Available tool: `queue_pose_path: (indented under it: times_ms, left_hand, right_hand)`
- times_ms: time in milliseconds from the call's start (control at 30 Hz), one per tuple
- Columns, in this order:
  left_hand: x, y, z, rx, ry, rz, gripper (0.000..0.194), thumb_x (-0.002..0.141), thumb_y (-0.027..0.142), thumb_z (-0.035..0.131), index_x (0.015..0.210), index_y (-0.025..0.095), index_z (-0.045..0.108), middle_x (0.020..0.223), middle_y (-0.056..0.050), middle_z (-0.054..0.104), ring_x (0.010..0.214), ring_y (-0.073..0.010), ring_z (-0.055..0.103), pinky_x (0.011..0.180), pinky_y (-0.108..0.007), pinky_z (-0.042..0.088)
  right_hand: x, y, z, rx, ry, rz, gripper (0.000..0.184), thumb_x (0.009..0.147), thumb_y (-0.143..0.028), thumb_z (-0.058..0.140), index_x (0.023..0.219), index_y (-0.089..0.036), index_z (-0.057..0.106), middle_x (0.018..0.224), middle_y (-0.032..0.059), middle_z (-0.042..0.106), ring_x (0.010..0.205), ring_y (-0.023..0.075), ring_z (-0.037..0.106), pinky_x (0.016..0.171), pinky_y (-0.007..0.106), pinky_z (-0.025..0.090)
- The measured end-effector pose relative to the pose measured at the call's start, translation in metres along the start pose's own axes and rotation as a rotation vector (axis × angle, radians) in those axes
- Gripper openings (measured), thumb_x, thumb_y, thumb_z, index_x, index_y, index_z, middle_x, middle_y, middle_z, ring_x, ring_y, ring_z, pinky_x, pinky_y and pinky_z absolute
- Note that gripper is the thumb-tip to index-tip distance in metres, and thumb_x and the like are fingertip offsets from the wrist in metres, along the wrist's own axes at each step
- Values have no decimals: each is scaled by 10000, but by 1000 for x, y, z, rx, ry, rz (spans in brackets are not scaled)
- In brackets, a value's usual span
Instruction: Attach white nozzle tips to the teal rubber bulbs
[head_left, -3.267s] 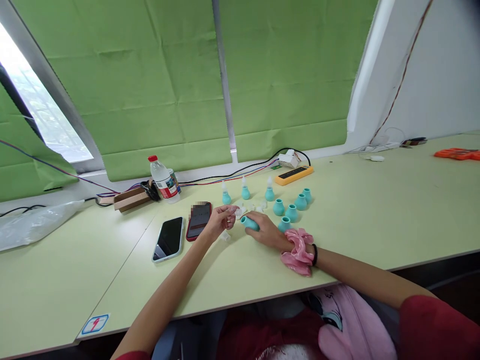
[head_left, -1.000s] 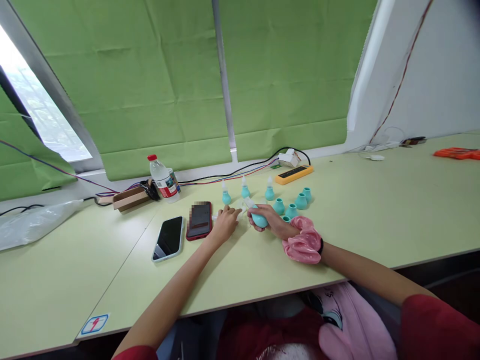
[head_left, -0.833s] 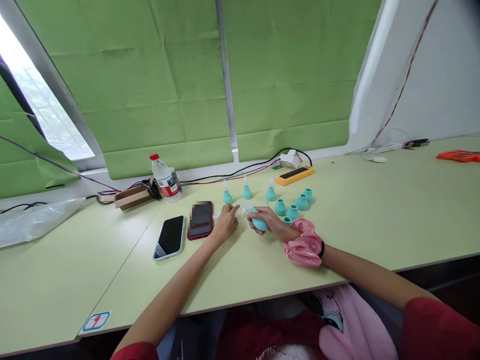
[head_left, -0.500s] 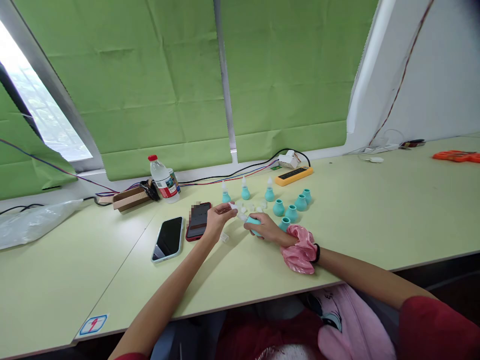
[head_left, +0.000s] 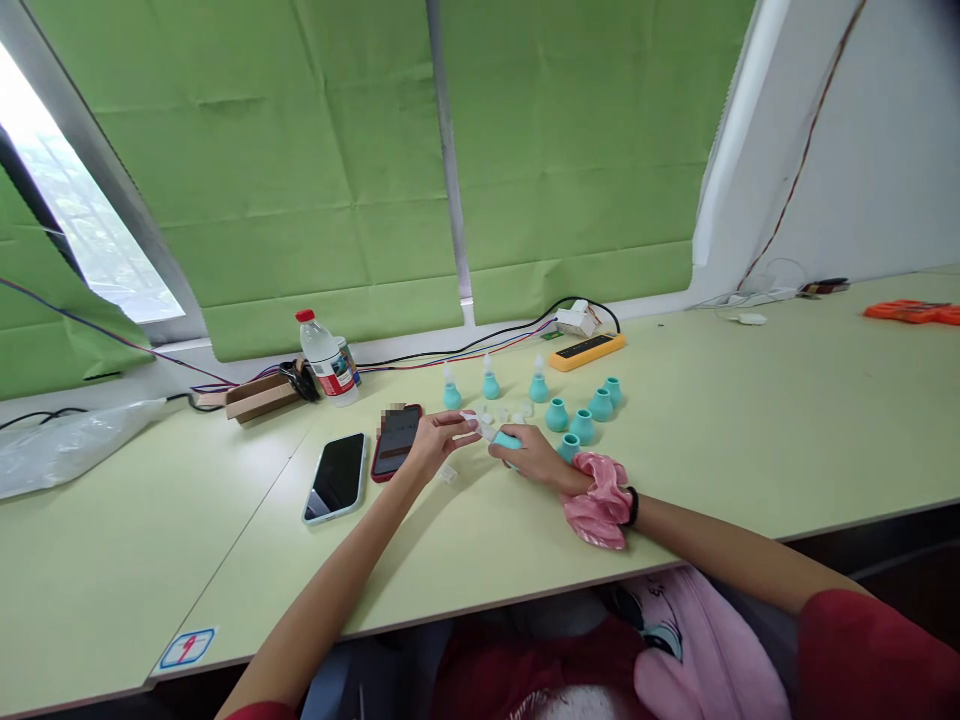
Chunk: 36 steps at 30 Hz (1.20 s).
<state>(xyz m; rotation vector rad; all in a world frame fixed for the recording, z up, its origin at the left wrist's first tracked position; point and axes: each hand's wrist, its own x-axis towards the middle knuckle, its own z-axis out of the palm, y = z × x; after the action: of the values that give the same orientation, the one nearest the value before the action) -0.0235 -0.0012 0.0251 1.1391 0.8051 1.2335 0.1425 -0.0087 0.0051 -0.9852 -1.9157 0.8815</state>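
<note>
One long, pale table (head_left: 712, 420) is seen, its top smooth and hard-looking, with the red phone (head_left: 396, 441) taken as the landmark. Over it, to the right of that phone, both hands are held close together. By the left hand (head_left: 439, 440), its fingers partly curled beside the right edge of the red phone, a clear piece (head_left: 471, 416) is pinched between thumb and fingertips; a light grip seems to be used because the piece is slight. By the right hand (head_left: 536, 457), farther right of the red phone, a teal bulb (head_left: 508, 440) is gripped, the fingers wrapped around it. The bulb is held tilted, its mouth turned toward the red phone, presumably so that it faces the left fingertips. A clear collar (head_left: 487, 432) is seen at that mouth; how deeply it is seated cannot be told.

Well right of the red phone, five open bulbs (head_left: 583, 429) are stood mouth up, probably for easy reach by the right hand. Beyond and right of the red phone, three topped bulbs (head_left: 490, 387) are spaced in a row, apparently set apart from the open ones.

Bulbs: rounded, matt, rubbery by look, short-necked. Tops: tapered, cloudy, likely plastic. Smallest: loose clear pieces (head_left: 518, 418) are scattered right of the red phone, thin and translucent; one stubby tube (head_left: 448, 474) is laid near its lower right corner.
</note>
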Motion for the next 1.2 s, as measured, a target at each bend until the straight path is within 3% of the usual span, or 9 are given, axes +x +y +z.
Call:
queue_pose_path:
  times_ms: [167, 500, 733, 933, 1100, 1200]
  left_hand:
    - [-2, 1, 2, 39, 16, -9, 236, 521, 165, 685, 728, 67, 627, 766, -93, 636, 781, -223, 583, 744, -380, 473]
    - [0, 2, 1, 87, 78, -49, 261, 488, 157, 703, 719, 55, 636, 729, -103, 645, 676, -202, 605, 734, -350, 486]
    - [0, 2, -3, 105, -11, -64, 340, 493, 204, 713, 789, 55, 637, 727, -103, 649, 687, -203, 606, 751, -375, 477]
    - [0, -1, -2, 69, -9, -40, 324, 542, 270, 691, 776, 53, 630, 810, -114, 646, 743, -199, 601, 780, -364, 465]
    - [1, -2, -1, 31, -28, -76, 329, 537, 261, 697, 783, 53, 628, 807, -112, 647, 773, -200, 597, 796, -360, 456]
    - [1, -2, -1, 24, -42, -88, 314, 544, 252, 694, 781, 56, 632, 792, -108, 650, 760, -196, 599, 795, -358, 456]
  right_hand:
    - [-2, 0, 0, -166, 48, -70, 164, 692, -294, 464, 622, -148, 487, 558, -28, 463, 522, 83, 388, 494, 195, 287]
    - [-4, -5, 0, -486, 91, -30, 163, 725, -309, 453, 666, -169, 511, 594, 19, 521, 543, 116, 430, 513, 222, 260]
    - [-5, -4, -1, -642, 92, -29, 177, 733, -331, 452, 735, -167, 519, 643, 47, 545, 576, 136, 461, 506, 239, 232]
    - [-1, -3, -3, -328, 26, -58, 164, 701, -308, 480, 632, -159, 486, 555, -6, 491, 514, 93, 425, 488, 210, 286]
    - [4, -1, -6, 189, -180, 174, 174, 675, -323, 496, 636, -157, 462, 444, -53, 433, 326, 52, 344, 321, 184, 254]
    - [5, -1, -8, 385, -277, 259, 180, 663, -321, 508, 626, -152, 462, 421, -49, 439, 298, 47, 327, 280, 178, 235]
